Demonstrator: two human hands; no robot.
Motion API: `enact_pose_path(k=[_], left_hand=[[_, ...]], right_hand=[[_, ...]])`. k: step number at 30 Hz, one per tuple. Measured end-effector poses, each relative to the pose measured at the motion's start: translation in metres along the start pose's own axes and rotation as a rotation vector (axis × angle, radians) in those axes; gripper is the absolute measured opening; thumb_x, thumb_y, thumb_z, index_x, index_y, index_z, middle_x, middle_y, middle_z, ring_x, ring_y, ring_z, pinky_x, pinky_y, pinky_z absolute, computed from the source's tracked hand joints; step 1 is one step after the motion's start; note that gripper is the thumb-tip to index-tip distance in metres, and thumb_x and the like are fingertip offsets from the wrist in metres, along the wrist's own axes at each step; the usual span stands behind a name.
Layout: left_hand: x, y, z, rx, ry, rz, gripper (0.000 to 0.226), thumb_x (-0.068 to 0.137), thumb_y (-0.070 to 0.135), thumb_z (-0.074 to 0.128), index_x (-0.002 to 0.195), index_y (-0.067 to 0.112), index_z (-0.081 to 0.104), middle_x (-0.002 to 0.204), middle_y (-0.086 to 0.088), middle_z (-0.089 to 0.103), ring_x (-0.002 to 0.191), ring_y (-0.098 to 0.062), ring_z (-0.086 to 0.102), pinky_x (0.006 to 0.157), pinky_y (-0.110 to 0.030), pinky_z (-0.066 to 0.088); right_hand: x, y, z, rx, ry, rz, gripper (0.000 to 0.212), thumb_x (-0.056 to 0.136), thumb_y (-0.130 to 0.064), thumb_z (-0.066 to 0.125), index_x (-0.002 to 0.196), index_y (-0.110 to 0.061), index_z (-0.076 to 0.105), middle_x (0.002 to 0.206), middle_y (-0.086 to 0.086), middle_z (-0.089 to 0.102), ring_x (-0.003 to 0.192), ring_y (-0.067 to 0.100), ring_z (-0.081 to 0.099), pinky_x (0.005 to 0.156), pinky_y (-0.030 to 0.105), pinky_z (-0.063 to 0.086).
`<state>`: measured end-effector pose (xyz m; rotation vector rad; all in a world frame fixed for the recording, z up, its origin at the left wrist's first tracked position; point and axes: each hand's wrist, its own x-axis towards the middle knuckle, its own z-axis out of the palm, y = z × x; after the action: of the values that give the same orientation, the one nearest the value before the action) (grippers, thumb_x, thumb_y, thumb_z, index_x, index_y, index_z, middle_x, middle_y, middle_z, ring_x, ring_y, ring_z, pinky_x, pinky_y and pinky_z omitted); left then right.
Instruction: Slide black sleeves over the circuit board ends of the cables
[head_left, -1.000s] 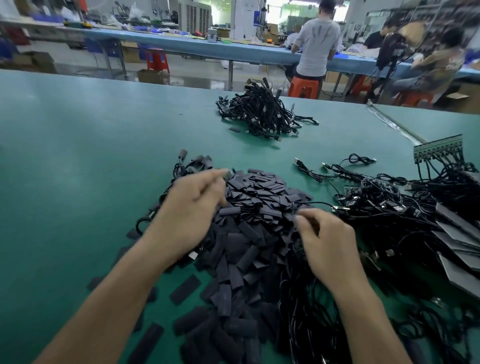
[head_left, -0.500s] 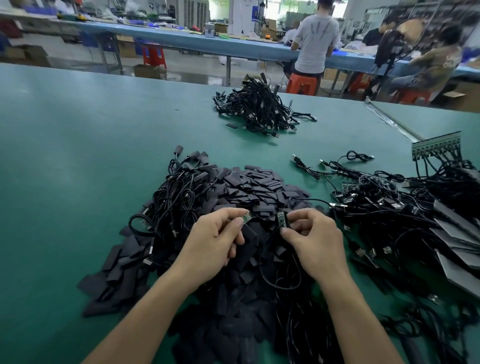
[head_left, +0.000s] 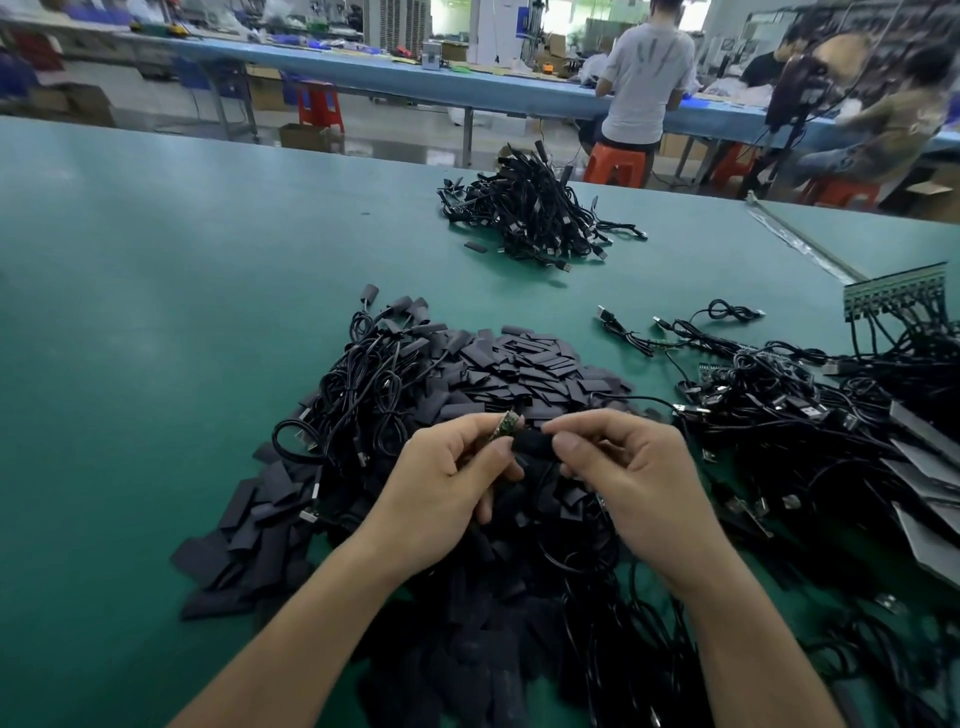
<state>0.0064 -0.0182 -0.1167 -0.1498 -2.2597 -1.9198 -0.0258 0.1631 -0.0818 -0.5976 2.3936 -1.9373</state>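
Head view: left hand (head_left: 441, 488) pinches circuit board (head_left: 505, 425), right hand (head_left: 639, 478) pinches sleeve (head_left: 532, 446), cable hidden.

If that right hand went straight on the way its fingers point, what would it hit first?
Probably the green circuit board pinched in the left hand; the right hand pinches a black sleeve right beside it. Depth is hard to judge.

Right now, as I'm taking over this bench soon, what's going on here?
A person's left hand pinches a cable's small green circuit board, and the right hand pinches a black sleeve right beside it. The board shows bare, not yet covered. Loose sleeves and cables are heaped below on the green table.
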Motion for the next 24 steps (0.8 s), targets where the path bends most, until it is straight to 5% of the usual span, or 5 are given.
enact_pose_path(k=[4, 9, 16, 21, 24], left_hand=[[-0.002, 0.004, 0.001, -0.098, 0.018, -0.013, 0.018, 0.1, 0.01, 0.055, 0.108, 0.017, 0.07, 0.078, -0.009, 0.075, 0.039, -0.003, 0.048, 0.039, -0.01, 0.036], [-0.002, 0.007, 0.0, -0.146, 0.023, -0.063, 0.015, 0.098, 0.017, 0.06, 0.11, 0.02, 0.069, 0.086, -0.002, 0.077, 0.041, -0.008, 0.054, 0.034, -0.014, 0.034], [-0.001, 0.003, 0.002, -0.117, 0.004, -0.083, 0.011, 0.096, 0.013, 0.065, 0.105, 0.018, 0.066, 0.077, -0.003, 0.074, 0.049, -0.014, 0.063, 0.031, -0.02, 0.035], [0.0, 0.003, 0.002, -0.17, 0.025, -0.132, 0.019, 0.095, 0.015, 0.066, 0.097, 0.011, 0.047, 0.069, -0.002, 0.071, 0.044, -0.015, 0.062, 0.03, -0.018, 0.032], [0.001, 0.004, -0.001, -0.199, 0.022, -0.152, 0.014, 0.096, 0.017, 0.064, 0.095, 0.009, 0.053, 0.079, -0.007, 0.076, 0.045, -0.016, 0.063, 0.031, -0.018, 0.033]], right_hand=[[0.0, 0.002, 0.002, 0.007, -0.007, 0.014, 0.024, 0.089, 0.0, 0.068, 0.083, -0.022, 0.076, 0.065, -0.004, 0.067, 0.063, 0.008, 0.06, 0.065, 0.022, 0.051], [0.0, 0.006, 0.002, -0.025, 0.006, 0.008, 0.023, 0.09, -0.001, 0.067, 0.086, -0.023, 0.075, 0.064, -0.01, 0.066, 0.062, 0.006, 0.059, 0.063, 0.02, 0.05], [-0.004, 0.008, 0.009, -0.273, -0.02, -0.132, 0.042, 0.073, -0.016, 0.085, 0.095, -0.049, 0.071, 0.093, -0.021, 0.068, 0.084, 0.004, 0.066, 0.072, 0.015, 0.05], [-0.004, 0.011, 0.009, -0.346, 0.062, -0.185, 0.03, 0.072, -0.023, 0.087, 0.1, -0.03, 0.078, 0.09, -0.02, 0.072, 0.087, -0.002, 0.067, 0.076, 0.014, 0.049], [-0.002, 0.012, 0.005, -0.324, 0.1, -0.173, 0.028, 0.073, -0.027, 0.086, 0.1, -0.027, 0.078, 0.089, -0.02, 0.073, 0.086, -0.002, 0.068, 0.078, 0.019, 0.053]])
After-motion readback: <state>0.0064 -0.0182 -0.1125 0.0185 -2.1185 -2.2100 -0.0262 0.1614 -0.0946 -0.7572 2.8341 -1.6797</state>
